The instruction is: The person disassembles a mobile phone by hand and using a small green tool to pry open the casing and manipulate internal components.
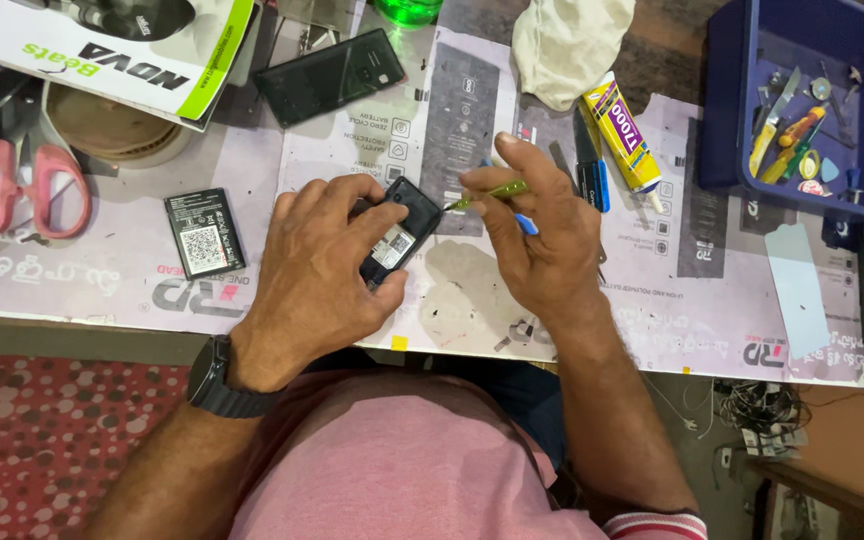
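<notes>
My left hand (317, 265) grips a small black phone (404, 228) with its back cover off, holding it against the bench. My right hand (542, 235) pinches a thin green tool (492, 192) whose tip touches the phone's upper right edge. A blue-handled tool (525, 225) is also tucked in the right hand. A loose black battery (204, 233) lies flat just left of my left hand. A black watch sits on my left wrist.
A larger black phone (330, 75) lies at the back. Pink-handled scissors (22, 180) rest at far left. A yellow glue tube (624, 132), a black-and-blue knife (590, 160) and a white cloth (567, 45) lie right of centre. A blue tray (727, 110) holds several small tools.
</notes>
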